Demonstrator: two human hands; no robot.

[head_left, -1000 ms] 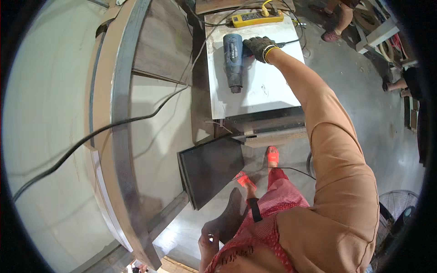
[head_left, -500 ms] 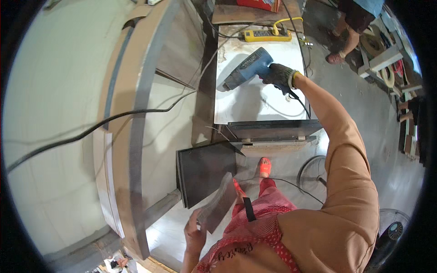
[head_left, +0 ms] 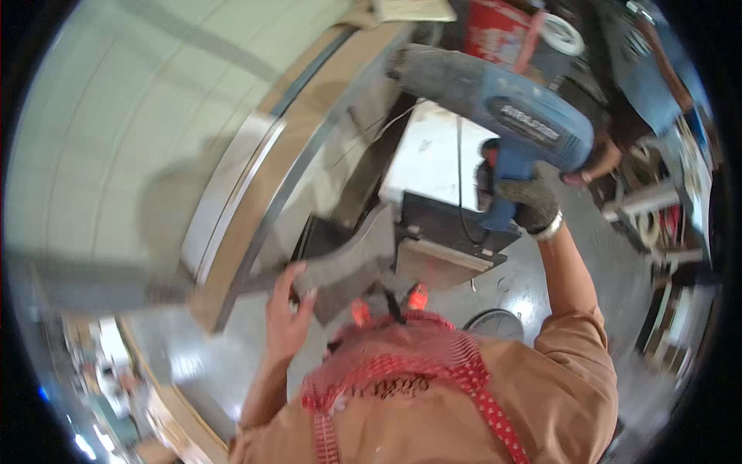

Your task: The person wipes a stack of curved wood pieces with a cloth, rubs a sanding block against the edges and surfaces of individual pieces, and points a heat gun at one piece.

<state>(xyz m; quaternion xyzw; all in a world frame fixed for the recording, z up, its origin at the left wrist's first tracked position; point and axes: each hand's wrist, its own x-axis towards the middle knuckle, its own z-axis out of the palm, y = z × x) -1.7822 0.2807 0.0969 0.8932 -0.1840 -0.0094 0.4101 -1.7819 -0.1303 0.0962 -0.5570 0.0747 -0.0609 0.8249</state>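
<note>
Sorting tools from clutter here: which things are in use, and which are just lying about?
In use:
blue heat gun in gloved right hand
grey curved strip in left hand

Lying about:
white-topped table
red container
tape roll

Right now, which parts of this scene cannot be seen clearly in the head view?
- Blue heat gun: nozzle tip blurred by motion.
- Right hand: fingers hidden by a glove and the handle.
- Left hand: grip on the grey strip smeared by blur.
- Power cord: its end is lost behind the dark box.
</note>
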